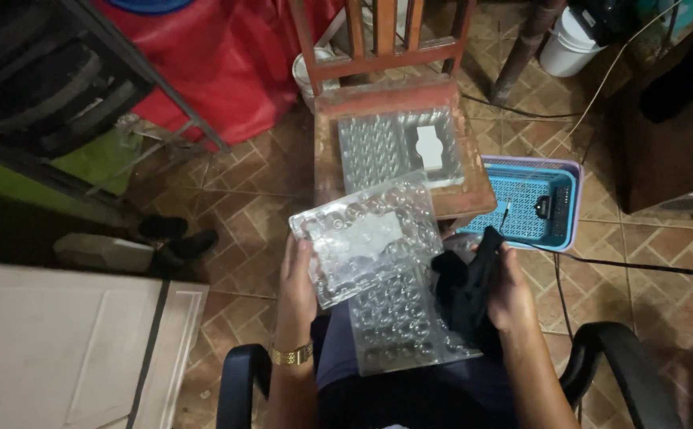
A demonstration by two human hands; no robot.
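Note:
My left hand (297, 280) grips the left edge of a clear plastic blister tray (366, 236) with rows of round cups, held tilted above my lap. A second clear tray (400, 322) lies flat on my lap beneath it. My right hand (507, 290) is closed around a black cloth (466, 290) at the right edge of the lap tray. A gold watch sits on my left wrist. Ahead, a third clear tray (398, 147) with a white insert rests on a wooden chair seat (327, 171).
A blue and lilac plastic basket (563, 208) stands on the tiled floor right of the wooden chair, with black cables running past it. Black armrests (625, 357) flank my lap. A white panel (68, 342) lies lower left, a red sheet (227, 56) and white bucket (565, 44) behind.

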